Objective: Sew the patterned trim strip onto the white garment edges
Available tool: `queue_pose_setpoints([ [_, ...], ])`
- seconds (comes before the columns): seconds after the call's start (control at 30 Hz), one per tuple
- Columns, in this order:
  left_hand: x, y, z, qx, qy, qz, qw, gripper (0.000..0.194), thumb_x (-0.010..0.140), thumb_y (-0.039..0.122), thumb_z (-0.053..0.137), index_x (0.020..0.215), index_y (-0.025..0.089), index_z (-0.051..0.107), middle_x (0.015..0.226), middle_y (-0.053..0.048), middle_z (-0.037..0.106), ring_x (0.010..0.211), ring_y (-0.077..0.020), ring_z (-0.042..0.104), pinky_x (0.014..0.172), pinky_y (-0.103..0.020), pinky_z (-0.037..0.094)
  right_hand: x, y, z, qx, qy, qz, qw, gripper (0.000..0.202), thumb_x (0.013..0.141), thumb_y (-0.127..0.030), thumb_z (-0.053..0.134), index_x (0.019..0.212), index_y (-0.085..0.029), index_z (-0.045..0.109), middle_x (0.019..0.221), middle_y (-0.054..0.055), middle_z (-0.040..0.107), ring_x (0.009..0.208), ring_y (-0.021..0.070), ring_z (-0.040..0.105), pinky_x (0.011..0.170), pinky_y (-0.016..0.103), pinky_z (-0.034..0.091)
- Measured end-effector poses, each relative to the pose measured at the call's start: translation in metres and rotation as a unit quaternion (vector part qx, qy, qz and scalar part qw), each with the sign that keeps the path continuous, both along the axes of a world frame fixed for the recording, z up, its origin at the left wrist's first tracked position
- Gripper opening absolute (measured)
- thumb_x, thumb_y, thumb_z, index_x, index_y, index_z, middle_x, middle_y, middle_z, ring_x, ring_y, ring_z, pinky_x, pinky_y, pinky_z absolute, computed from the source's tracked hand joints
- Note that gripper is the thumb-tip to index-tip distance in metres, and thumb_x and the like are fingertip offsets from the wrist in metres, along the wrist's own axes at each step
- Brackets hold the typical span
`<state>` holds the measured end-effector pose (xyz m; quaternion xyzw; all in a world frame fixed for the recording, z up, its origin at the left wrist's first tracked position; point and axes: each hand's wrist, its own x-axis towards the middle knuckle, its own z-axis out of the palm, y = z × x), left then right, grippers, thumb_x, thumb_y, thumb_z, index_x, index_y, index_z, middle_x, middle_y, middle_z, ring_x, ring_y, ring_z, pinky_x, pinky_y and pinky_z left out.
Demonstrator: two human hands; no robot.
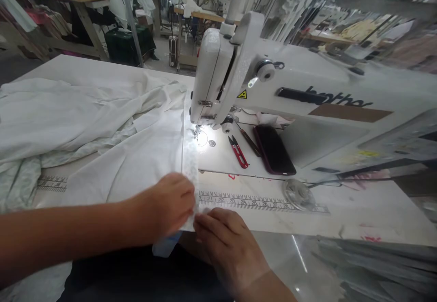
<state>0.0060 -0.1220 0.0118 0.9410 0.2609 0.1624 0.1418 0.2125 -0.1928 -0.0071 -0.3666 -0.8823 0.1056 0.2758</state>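
At the near edge of the worktop (341,220) we see the left hand (167,206) and the right hand (225,238) meeting, each grip pinching the near end of a white fabric strip (190,156). The strip runs away from us to the needle of the sewing machine (259,83). Red thread snips (238,151) and a dark phone (274,151) lie on the machine bed.

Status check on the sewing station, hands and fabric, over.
Left hand and right hand both pinching near edge of white fabric. Edge runs toward sewing machine needle. Red snips, phone lie right of it.
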Motion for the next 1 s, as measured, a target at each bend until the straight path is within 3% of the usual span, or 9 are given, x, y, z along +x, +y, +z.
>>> queue_pose_setpoints([
  [0.1,-0.002,-0.027,-0.010,0.040,-0.032,-0.033,0.998,0.014,0.086,0.007,0.050,0.080,0.015,0.059,0.084,-0.004,0.058,0.084,-0.0174,0.053,0.101,-0.043,0.041,0.000,0.002,0.006,-0.005,0.025,-0.001,1.000,0.022,0.100,-0.018,0.045,0.108,-0.017,0.065,0.107,0.003,0.070,0.100,0.0186,0.058,0.084,0.034,0.052],
  [0.2,-0.004,-0.026,-0.015,0.075,-0.043,-0.049,0.995,0.014,0.087,0.007,0.051,0.081,0.015,0.060,0.084,-0.003,0.060,0.083,-0.0166,0.055,0.105,-0.043,0.038,-0.001,0.007,0.011,-0.004,0.028,0.000,1.000,0.023,0.099,-0.016,0.045,0.108,-0.017,0.066,0.105,0.004,0.071,0.097,0.0184,0.059,0.081,0.034,0.054],
  [0.33,-0.005,-0.007,-0.010,0.098,-0.035,-0.080,0.991,0.013,0.088,0.010,0.052,0.080,0.014,0.061,0.082,-0.006,0.061,0.082,-0.0187,0.056,0.090,-0.038,0.049,0.001,0.018,0.011,-0.023,-0.002,0.008,1.000,0.024,0.095,-0.014,0.049,0.113,-0.017,0.065,0.110,0.006,0.069,0.105,0.0204,0.057,0.088,0.038,0.053],
  [0.57,-0.008,0.030,-0.011,0.106,-0.030,-0.093,0.990,0.016,0.091,0.011,0.049,0.082,0.013,0.061,0.086,-0.007,0.063,0.082,-0.0189,0.055,0.079,-0.035,0.051,0.000,0.051,0.015,-0.052,-0.004,0.004,0.999,0.027,0.094,-0.010,0.050,0.114,-0.019,0.065,0.113,0.006,0.066,0.114,0.0237,0.052,0.096,0.043,0.048],
  [1.0,-0.011,0.096,-0.012,0.092,-0.051,-0.095,0.990,0.023,0.094,0.011,0.044,0.077,0.016,0.059,0.080,-0.005,0.063,0.080,-0.0162,0.055,0.075,-0.030,0.049,-0.004,0.119,0.022,-0.089,-0.029,-0.034,0.995,0.023,0.093,-0.014,0.053,0.107,-0.021,0.069,0.098,0.006,0.061,0.096,0.0216,0.051,0.082,0.037,0.048],
])
